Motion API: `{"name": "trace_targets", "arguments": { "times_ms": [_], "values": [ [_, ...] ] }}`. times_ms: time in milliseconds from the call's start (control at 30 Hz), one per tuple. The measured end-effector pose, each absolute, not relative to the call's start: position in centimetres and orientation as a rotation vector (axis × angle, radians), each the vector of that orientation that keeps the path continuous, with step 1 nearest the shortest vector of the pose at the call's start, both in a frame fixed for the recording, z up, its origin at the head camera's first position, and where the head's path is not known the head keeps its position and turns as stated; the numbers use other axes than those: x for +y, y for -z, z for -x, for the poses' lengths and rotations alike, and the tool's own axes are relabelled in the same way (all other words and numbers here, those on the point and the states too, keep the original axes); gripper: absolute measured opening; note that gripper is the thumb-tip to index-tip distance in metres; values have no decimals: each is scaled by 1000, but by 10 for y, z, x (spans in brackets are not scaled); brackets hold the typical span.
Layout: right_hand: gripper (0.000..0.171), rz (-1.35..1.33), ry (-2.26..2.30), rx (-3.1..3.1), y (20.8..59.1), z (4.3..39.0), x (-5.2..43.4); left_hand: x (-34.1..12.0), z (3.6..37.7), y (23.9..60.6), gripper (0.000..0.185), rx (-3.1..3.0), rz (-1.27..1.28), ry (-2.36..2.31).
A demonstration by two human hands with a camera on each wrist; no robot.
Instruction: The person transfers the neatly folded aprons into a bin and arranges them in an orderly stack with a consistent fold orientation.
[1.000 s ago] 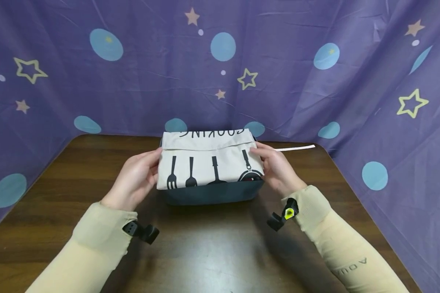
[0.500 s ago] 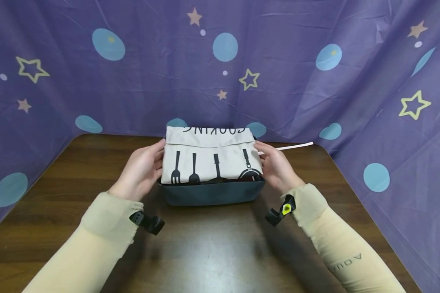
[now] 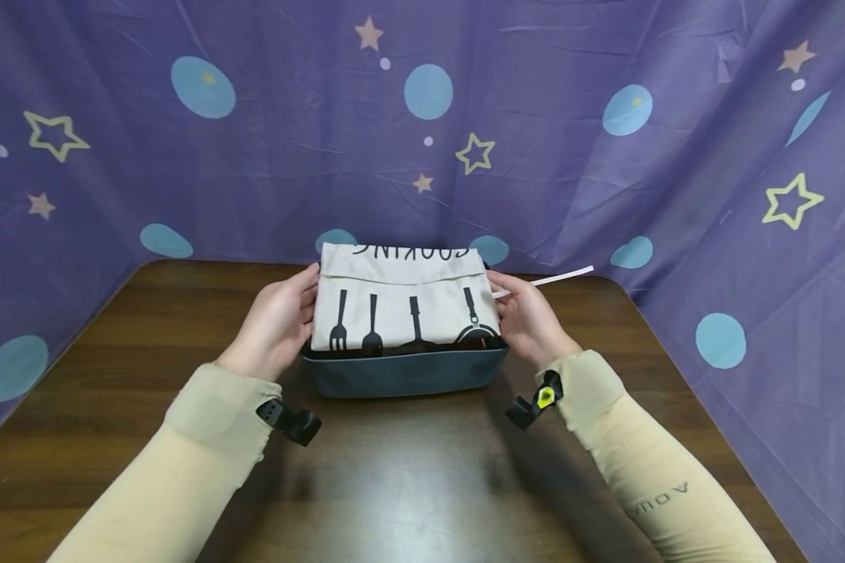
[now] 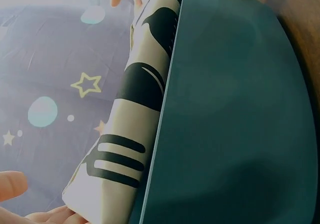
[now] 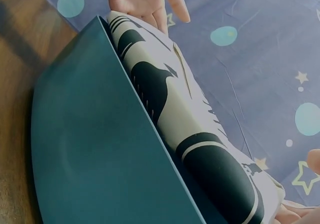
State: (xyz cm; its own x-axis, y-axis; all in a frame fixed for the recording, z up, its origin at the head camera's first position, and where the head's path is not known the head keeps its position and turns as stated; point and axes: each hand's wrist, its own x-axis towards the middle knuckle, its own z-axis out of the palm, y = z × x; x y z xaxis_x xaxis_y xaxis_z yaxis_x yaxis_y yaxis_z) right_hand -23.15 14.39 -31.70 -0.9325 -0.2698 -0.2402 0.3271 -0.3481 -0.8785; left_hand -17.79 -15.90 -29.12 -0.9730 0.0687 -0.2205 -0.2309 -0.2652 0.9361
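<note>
A folded white apron (image 3: 403, 313) with black utensil prints and "COOKING" lettering sits in a dark teal bin (image 3: 404, 375), its top above the near rim. My left hand (image 3: 275, 320) is at the apron's left side, with its fingers against the edge and the thumb apart, as the left wrist view shows with the thumb (image 4: 12, 185). At the right side, my right hand (image 3: 531, 320) touches the apron with its fingers; its thumb (image 5: 314, 160) also stands off the cloth. A white tie (image 3: 563, 276) sticks out past the right hand. The bin's inside is mostly hidden.
The bin stands on a brown wooden table (image 3: 408, 485) toward its far edge. A purple curtain (image 3: 267, 172) with stars and dots hangs behind and along the sides. Each wrist carries a small black camera mount (image 3: 292, 422).
Both hands have shifted the apron back and down, so its front edge now lies behind the bin's near rim instead of hanging over it. The thumbs have come off its top.
</note>
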Motion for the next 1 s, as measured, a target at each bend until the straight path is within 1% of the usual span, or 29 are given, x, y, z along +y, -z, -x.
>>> {"name": "trace_targets", "arguments": {
  "times_ms": [300, 633, 700, 833, 900, 933, 1000],
  "values": [
    [23, -72, 2331, 1526, 316, 232, 140, -160, 178, 292, 60, 1780, 204, -2349],
    [28, -90, 2334, 1508, 318, 233, 138, -160, 180, 293, 59, 1793, 199, -2334],
    [33, -99, 2335, 1521, 319, 234, 137, -160, 181, 293, 60, 1804, 200, -2324],
    [61, -100, 2385, 1584, 321, 234, 138, -160, 179, 293, 70, 1878, 258, -2296],
    [71, -100, 2417, 1614, 322, 234, 139, -162, 178, 292, 75, 1909, 297, -2283],
    [74, -95, 2427, 1626, 322, 234, 140, -163, 178, 292, 77, 1915, 310, -2281],
    [74, -94, 2438, 1635, 322, 233, 141, -164, 178, 292, 78, 1909, 321, -2278]
  ]
}}
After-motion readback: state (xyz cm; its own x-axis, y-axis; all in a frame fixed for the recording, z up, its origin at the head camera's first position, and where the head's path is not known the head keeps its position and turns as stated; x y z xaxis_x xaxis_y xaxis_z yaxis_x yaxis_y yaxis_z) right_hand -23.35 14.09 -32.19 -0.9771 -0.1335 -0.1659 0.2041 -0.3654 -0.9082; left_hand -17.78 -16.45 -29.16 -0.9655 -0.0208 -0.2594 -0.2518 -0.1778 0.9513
